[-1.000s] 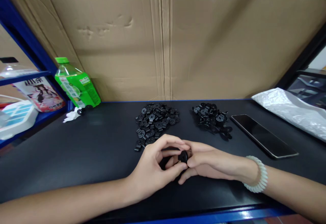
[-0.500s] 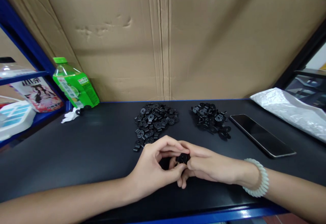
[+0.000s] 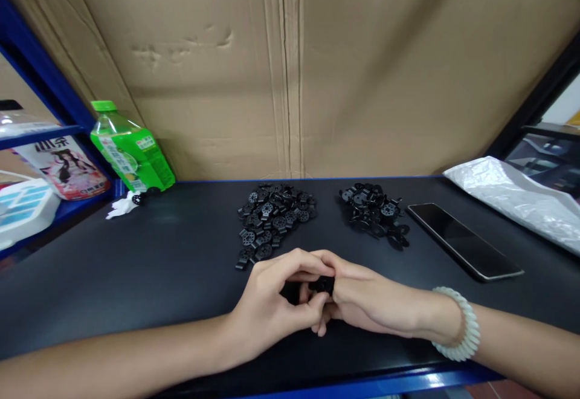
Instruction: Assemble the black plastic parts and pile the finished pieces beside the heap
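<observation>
A small black plastic part [image 3: 324, 285] sits between my two hands, near the table's front edge. My left hand [image 3: 283, 296] pinches it from the left with thumb and fingers. From the right, my right hand [image 3: 357, 293] closes on the same part, its fingers partly hidden behind it. Beyond my hands lies a heap of black parts [image 3: 276, 217] with round, perforated discs. A smaller pile of black parts [image 3: 374, 211] rests to its right.
A phone [image 3: 464, 242] lies at the right beside a silver bag [image 3: 516, 199]. At the left back stand a green bottle [image 3: 131, 151] and a white tissue [image 3: 123, 205]. A cardboard wall [image 3: 362, 72] closes off the table's [image 3: 158, 266] back.
Both hands stay together on the black part. The part has tilted slightly between the fingers, and the right wrist has dipped a little.
</observation>
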`<state>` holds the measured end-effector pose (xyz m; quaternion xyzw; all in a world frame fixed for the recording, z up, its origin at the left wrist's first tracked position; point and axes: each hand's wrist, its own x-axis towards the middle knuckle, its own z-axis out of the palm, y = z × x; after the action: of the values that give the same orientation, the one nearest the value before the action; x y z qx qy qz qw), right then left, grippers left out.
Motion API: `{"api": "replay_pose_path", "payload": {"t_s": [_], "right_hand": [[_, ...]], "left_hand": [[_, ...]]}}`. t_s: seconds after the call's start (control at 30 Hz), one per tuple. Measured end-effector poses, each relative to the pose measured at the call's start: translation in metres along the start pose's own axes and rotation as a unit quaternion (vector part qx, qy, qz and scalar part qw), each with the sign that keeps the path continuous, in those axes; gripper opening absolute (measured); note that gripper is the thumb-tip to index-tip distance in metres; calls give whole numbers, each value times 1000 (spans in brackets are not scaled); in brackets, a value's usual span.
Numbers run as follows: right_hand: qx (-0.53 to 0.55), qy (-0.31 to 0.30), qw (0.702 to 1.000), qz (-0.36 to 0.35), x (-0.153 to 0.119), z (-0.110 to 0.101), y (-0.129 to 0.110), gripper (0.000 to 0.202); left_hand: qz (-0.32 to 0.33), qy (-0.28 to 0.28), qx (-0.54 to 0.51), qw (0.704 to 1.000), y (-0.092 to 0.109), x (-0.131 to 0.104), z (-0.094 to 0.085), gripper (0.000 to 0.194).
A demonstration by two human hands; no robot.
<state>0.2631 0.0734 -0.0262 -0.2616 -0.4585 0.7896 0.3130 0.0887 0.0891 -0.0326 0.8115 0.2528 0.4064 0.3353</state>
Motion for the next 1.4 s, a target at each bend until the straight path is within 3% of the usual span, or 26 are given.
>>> {"api": "replay_pose_path", "payload": {"t_s": [0.13,0.33,0.47,0.53,0.6,0.63,0.73,0.77,0.83,0.9,1.0,1.13,1.27,1.4], "right_hand": [[42,13,999,-6,1,4,5,23],[24,63,997,-28,1,2,-2,20],[-127,70,989,-39,-4,-6,-15,27],[-250,64,963,-75,-8,-12,-24,34],[-397,111,901,-131,-14,-22,-34,37],[-475,162,850,-161,-16,-28,-40,36],[-652,327,644,-229,-22,-52,-57,32],[-679,356,593,-246,-23,-60,-62,32],[-709,396,532,-238,-23,-73,-68,37],[-726,408,509,-219,-23,-78,-69,45],[-724,382,528,-227,-21,-67,-62,49],[-682,298,621,-245,-18,-42,-46,41],[-639,227,703,-214,-15,-31,-33,37],[-619,198,735,-195,-12,-30,-29,32]], "left_hand": [[92,15,95,991,0,0,-1,25],[4,72,55,996,-2,8,-6,21],[-43,77,5,996,-5,7,-6,19],[-45,68,-14,997,-4,5,-6,23],[-21,38,-15,999,-3,2,-6,30],[-7,18,-9,1000,-1,1,-6,31],[15,-30,13,999,2,-1,-8,31],[14,-37,18,999,3,-1,-8,31],[9,-50,30,998,2,0,-8,33],[1,-63,61,996,-1,0,-7,35],[-6,-85,124,989,-3,1,-7,38],[4,-120,208,971,-1,-1,-8,37],[1,-143,318,937,2,-4,-11,40],[-6,-160,350,923,2,-4,-13,43]]}}
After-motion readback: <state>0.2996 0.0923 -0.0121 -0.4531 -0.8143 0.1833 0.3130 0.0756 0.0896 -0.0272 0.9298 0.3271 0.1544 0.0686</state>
